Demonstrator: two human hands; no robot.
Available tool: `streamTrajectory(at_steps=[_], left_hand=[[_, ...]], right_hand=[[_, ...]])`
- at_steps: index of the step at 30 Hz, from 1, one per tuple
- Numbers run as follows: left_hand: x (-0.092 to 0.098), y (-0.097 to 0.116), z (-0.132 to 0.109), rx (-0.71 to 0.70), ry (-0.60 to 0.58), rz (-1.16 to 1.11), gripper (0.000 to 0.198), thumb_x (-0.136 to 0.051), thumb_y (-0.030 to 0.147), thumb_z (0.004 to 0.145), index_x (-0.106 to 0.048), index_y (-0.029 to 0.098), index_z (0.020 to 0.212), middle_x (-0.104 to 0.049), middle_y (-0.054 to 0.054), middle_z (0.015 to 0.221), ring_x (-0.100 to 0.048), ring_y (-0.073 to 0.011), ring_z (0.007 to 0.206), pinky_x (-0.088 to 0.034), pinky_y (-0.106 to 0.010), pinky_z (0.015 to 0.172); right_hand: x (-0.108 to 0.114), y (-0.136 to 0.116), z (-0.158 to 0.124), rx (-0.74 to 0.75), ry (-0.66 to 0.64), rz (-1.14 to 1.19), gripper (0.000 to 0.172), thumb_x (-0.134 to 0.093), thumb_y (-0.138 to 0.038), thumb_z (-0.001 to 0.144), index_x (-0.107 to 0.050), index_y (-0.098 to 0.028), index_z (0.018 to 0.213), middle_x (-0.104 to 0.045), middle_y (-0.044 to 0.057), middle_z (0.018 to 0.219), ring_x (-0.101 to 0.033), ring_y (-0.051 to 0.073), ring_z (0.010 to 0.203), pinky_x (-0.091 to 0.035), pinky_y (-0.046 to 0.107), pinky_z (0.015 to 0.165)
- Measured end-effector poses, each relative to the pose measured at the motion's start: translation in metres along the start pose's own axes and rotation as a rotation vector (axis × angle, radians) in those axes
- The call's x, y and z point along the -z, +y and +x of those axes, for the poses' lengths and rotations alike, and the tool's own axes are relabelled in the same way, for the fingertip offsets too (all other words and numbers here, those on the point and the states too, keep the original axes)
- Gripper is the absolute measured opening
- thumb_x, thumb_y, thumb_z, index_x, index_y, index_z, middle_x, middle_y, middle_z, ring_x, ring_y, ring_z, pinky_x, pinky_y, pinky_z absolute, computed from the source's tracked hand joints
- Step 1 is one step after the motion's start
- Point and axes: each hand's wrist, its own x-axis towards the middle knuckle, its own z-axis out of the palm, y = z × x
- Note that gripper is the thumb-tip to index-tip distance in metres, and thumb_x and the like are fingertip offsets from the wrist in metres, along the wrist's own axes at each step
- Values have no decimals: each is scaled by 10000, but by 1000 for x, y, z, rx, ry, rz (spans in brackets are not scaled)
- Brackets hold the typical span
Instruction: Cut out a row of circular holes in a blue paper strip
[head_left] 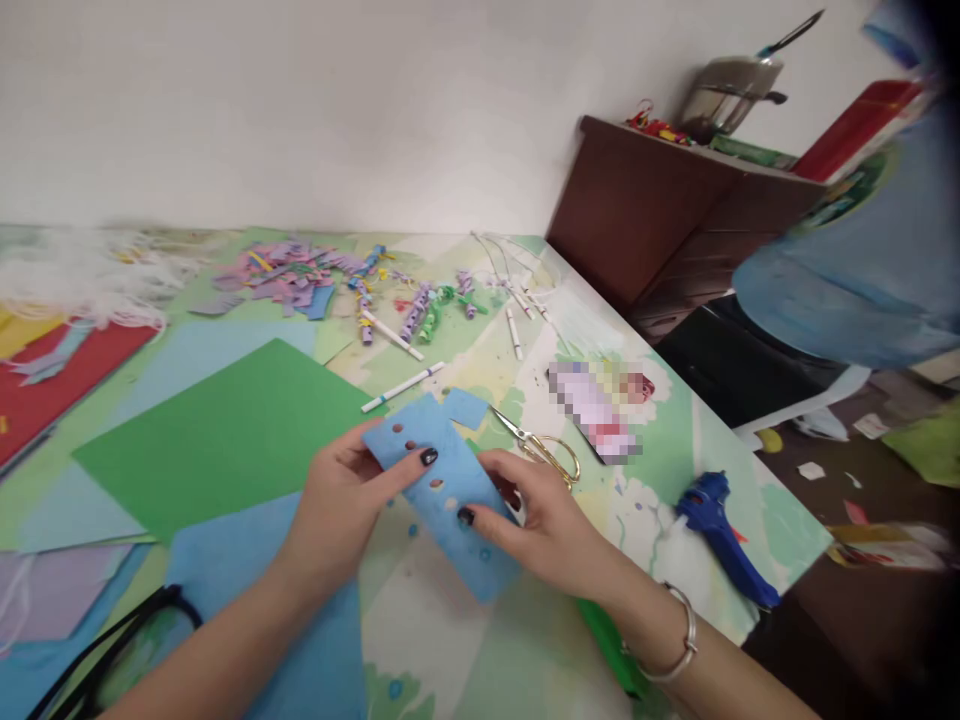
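Between my two hands is a strip of blue felt (450,480) with several punched round holes, tilted above the table. My left hand (352,480) pinches its upper left part, thumb on top and fingers behind. My right hand (532,510) grips the right edge, its thumb lying near the lower holes. Gold-handled scissors (551,455) lie just beyond my right hand, beside a small blue felt piece (466,407). Small blue discs (395,689) are scattered on the table below. Part of a green tool (607,645) shows under my right forearm.
Green (225,440) and blue felt sheets (262,620) lie at left, with black-framed glasses (112,640). Felt scraps (285,270), small decorated rolls (416,312) and white pens (405,387) lie farther back. A blue glue gun (724,540) rests near the right edge. A brown cabinet (645,210) stands beyond.
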Motion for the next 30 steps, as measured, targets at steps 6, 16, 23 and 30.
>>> streamTrajectory(at_steps=[6,16,23,30], left_hand=[[-1,0,2,-18,-108,-37,251,-822,330,644,-726,198,835,-739,-25,812,-680,-166,765,-560,-283,736],[-5,-4,-1,53,-178,60,182,-753,195,640,-711,162,815,-758,-45,828,-703,-191,786,-577,-308,728],[-4,-7,0,46,-151,159,155,-704,201,664,-692,156,812,-727,-32,809,-676,-181,782,-567,-307,734],[-4,-14,-1,25,-145,280,161,-655,189,694,-700,159,846,-727,-32,844,-674,-188,814,-559,-314,762]], right_hand=[[-16,5,25,-140,35,475,120,-637,-274,817,-596,-164,844,-578,6,769,-551,130,711,-449,264,657],[-25,19,19,-81,97,501,131,-635,-307,853,-638,-179,875,-652,24,803,-591,126,720,-483,232,634],[-22,25,11,-87,9,266,148,-533,-270,905,-649,-178,904,-587,4,706,-501,107,603,-449,221,547],[-22,26,11,-16,44,19,167,-510,-249,901,-621,-158,815,-495,-28,606,-415,82,551,-331,203,497]])
